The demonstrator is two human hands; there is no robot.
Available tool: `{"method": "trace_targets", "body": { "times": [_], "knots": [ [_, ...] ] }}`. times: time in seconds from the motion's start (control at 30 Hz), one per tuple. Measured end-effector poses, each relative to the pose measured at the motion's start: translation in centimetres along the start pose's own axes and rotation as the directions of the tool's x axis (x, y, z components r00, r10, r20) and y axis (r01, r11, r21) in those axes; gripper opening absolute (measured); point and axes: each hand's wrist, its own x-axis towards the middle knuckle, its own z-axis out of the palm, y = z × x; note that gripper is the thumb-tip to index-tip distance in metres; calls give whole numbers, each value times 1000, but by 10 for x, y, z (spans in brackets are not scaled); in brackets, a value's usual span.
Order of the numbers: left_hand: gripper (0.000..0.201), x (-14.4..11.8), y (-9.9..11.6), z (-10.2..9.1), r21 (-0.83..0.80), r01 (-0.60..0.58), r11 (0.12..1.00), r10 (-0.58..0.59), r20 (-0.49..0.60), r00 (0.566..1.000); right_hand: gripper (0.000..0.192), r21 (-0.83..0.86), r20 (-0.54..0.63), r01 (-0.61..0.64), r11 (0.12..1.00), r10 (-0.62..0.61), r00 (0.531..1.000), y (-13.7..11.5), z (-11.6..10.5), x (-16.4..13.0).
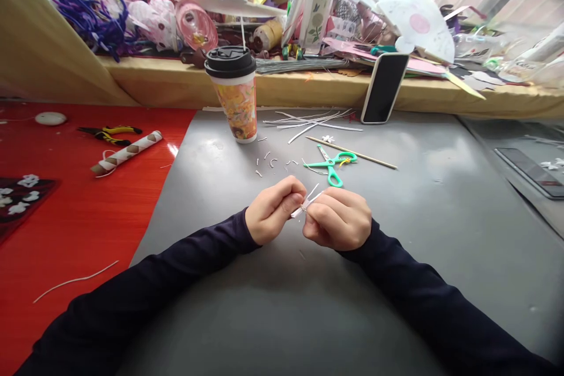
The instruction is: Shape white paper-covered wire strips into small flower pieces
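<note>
On the grey tabletop point(440, 229), near the middle and well back from its near edge, the left hand point(274, 210) and right hand point(338, 218) rest knuckle to knuckle, fingers curled in. Both hands pinch a small white paper strip point(306, 202) that lies between them, its thin ends sticking up toward the far edge. Just beyond the hands lie green scissors point(333, 165) and tiny white paper snippets point(271, 162), with a lidded paper cup point(234, 95) standing farther back.
</note>
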Motion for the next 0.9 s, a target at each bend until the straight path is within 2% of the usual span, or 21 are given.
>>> {"method": "trace_targets", "body": {
  "times": [0.07,0.17,0.23,0.37,0.53,0.67,0.77,0.9],
  "knots": [
    [19,2,-3,-2,-148,71,986,-73,-10,997,12,-1,16,21,1000,-21,1000,6,0,-3],
    [27,6,-10,-5,-335,142,931,-179,-84,980,13,3,33,1,1000,-1,999,14,-1,-6],
    [39,7,-13,-6,-310,208,928,-231,-39,972,12,-7,57,-5,1000,5,998,19,-1,-7],
    [33,8,-12,-4,-184,330,926,-333,13,943,6,-78,118,20,997,-11,993,24,-2,-9],
    [27,10,-17,-6,-285,407,868,-420,16,907,7,-111,123,-3,994,17,992,27,-2,-10],
    [25,12,-21,-8,-424,430,797,-462,32,886,12,-133,101,-84,987,98,990,28,-1,-12],
    [25,13,-22,-8,-474,405,781,-462,-2,887,11,-94,81,-175,980,183,980,27,2,-11],
    [23,14,-25,-9,-477,352,805,-439,-79,895,6,29,137,-391,920,383,913,21,6,-8]
  ]
}}
